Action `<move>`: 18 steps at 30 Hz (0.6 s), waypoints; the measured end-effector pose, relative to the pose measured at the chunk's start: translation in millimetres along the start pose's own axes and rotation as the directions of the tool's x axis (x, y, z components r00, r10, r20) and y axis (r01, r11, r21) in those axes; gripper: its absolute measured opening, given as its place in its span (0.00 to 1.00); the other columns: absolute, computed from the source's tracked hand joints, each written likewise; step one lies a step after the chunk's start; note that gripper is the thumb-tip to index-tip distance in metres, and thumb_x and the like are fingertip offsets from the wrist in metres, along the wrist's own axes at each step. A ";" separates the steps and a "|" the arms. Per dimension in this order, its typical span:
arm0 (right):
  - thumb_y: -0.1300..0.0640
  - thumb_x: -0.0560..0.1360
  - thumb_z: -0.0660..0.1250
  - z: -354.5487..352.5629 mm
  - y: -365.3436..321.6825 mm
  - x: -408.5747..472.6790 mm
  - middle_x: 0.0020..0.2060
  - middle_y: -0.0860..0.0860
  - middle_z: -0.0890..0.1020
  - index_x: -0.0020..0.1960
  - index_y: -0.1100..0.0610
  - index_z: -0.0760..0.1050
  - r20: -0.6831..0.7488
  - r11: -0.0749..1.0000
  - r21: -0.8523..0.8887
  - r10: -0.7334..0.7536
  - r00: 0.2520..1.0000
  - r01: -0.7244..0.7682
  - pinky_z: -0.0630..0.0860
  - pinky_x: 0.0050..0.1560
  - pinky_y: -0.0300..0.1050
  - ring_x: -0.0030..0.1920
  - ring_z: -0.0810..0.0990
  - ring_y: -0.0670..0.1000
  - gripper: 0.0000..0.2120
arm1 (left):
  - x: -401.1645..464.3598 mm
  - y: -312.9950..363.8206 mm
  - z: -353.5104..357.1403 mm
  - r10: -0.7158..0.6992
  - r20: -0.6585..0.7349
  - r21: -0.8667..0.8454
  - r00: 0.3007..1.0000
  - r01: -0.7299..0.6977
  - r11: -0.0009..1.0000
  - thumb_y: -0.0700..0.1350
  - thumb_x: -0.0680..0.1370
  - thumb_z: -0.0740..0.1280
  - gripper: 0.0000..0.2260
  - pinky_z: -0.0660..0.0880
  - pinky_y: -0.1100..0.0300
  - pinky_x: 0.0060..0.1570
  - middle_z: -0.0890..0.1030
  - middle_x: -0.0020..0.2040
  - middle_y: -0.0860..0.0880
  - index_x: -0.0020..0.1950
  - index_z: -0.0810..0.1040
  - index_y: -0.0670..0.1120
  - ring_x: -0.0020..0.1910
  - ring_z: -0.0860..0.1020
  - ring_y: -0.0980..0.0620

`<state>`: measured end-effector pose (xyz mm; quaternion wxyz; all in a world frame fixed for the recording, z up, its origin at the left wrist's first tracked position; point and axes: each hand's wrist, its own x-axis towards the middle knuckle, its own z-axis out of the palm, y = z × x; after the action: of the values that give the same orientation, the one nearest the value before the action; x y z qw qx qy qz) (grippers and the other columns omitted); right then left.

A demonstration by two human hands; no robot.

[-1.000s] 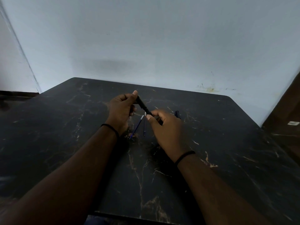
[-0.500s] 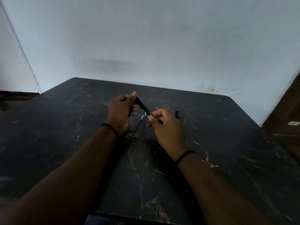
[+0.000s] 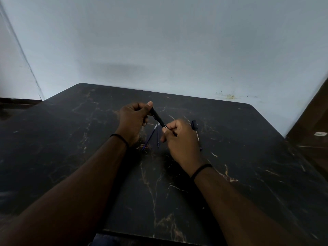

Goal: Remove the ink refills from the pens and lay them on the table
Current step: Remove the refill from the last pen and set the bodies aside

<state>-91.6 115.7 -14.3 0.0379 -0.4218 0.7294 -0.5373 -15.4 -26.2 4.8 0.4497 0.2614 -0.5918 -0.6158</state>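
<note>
Both hands hold one black pen above the dark marble-patterned surface, the pen slanting from the left hand down to the right hand. The left hand's thumb and curled fingers pinch the upper end; the right hand's thumb and fingers close around the lower end, hiding the tip. This looks like the opening step, most likely unscrewing or pulling the barrel apart (no gap between the halves is visible yet, so I cannot tell how far it has come).

To do it well, one hand should hold its half fixed while the other twists, with the pull kept along the pen's axis so the thin refill inside does not bend. It helps to stay low over the surface, so any small part that drops stays close.

Two blue refills already lie on the surface just below and between the hands, their far ends close together and their near ends spread apart. Another dark pen lies just beyond the right hand, partly hidden by it. The freed refill could go beside those two.
</note>
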 end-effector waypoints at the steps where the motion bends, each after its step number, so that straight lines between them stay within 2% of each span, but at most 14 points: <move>1: 0.55 0.79 0.67 1.0 -0.3 -0.5 0.32 0.46 0.83 0.44 0.53 0.76 -0.001 1.000 -0.014 0.002 1.000 -0.002 0.68 0.31 0.31 0.31 0.77 0.38 0.05 | 0.9 -0.2 -0.3 0.005 0.007 0.014 1.000 -0.005 1.000 0.43 0.78 0.69 0.08 0.69 0.63 0.24 0.81 0.34 0.46 0.41 0.79 0.40 0.25 0.71 0.55; 5: 0.54 0.79 0.67 5.5 -1.4 -2.7 0.33 0.48 0.83 0.46 0.55 0.75 0.001 0.999 -0.048 0.010 1.000 -0.010 0.76 0.39 0.44 0.34 0.80 0.44 0.05 | 3.2 1.6 1.6 0.020 0.030 0.055 0.999 -0.022 0.998 0.42 0.78 0.70 0.09 0.69 0.62 0.24 0.79 0.32 0.45 0.40 0.79 0.39 0.24 0.70 0.55; 8: 0.53 0.79 0.67 7.8 0.0 -3.2 0.33 0.48 0.83 0.44 0.55 0.75 -0.011 0.998 -0.066 0.005 1.000 -0.006 0.78 0.39 0.49 0.34 0.80 0.46 0.07 | 1.6 1.6 3.2 0.027 0.038 0.086 0.999 -0.031 0.996 0.43 0.78 0.70 0.09 0.69 0.63 0.24 0.79 0.35 0.42 0.41 0.79 0.37 0.23 0.70 0.55; 10: 0.51 0.78 0.67 9.9 -0.5 -3.3 0.32 0.49 0.82 0.43 0.54 0.74 -0.014 0.997 -0.082 -0.002 1.000 0.001 0.77 0.37 0.49 0.33 0.79 0.47 0.08 | -1.1 0.3 5.5 0.040 0.044 0.112 0.998 -0.045 0.993 0.43 0.78 0.70 0.09 0.68 0.64 0.23 0.80 0.34 0.45 0.42 0.80 0.38 0.23 0.70 0.56; 13: 0.47 0.76 0.68 10.3 -2.9 -3.1 0.31 0.46 0.81 0.40 0.50 0.73 -0.051 0.992 -0.127 -0.016 0.999 0.009 0.76 0.34 0.44 0.31 0.78 0.43 0.10 | -3.7 -1.9 10.3 0.074 0.038 0.186 0.997 -0.080 0.979 0.45 0.79 0.68 0.09 0.69 0.67 0.25 0.81 0.29 0.54 0.41 0.82 0.43 0.23 0.69 0.60; 14: 0.46 0.76 0.68 8.2 -3.2 -2.6 0.30 0.46 0.81 0.40 0.50 0.73 -0.079 0.988 -0.155 -0.016 0.997 0.003 0.76 0.33 0.44 0.31 0.78 0.43 0.11 | -3.0 -3.3 10.2 0.098 0.016 0.240 0.995 -0.099 0.966 0.47 0.80 0.68 0.11 0.70 0.66 0.26 0.81 0.29 0.54 0.42 0.82 0.42 0.24 0.70 0.60; 16: 0.45 0.76 0.67 1.0 -1.9 -0.6 0.30 0.45 0.79 0.39 0.50 0.74 -0.129 0.970 -0.242 -0.013 0.992 -0.019 0.76 0.33 0.45 0.31 0.77 0.43 0.11 | 1.0 -5.9 6.0 0.183 -0.032 0.436 0.983 -0.151 0.887 0.51 0.80 0.66 0.18 0.70 0.60 0.32 0.79 0.31 0.47 0.40 0.81 0.38 0.28 0.71 0.54; 18: 0.46 0.76 0.67 -7.2 0.7 1.2 0.30 0.47 0.78 0.38 0.51 0.73 -0.137 0.946 -0.320 0.014 0.991 -0.058 0.76 0.34 0.46 0.32 0.76 0.46 0.12 | 4.9 -8.9 -1.0 0.272 -0.031 0.679 0.962 -0.179 0.712 0.54 0.80 0.65 0.23 0.65 0.58 0.32 0.72 0.28 0.45 0.32 0.74 0.38 0.27 0.69 0.50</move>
<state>-96.4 120.4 -11.4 -0.0703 -0.3722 0.8160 -0.4367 -19.0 -31.8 -2.9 0.4345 0.3703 -0.7703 -0.2839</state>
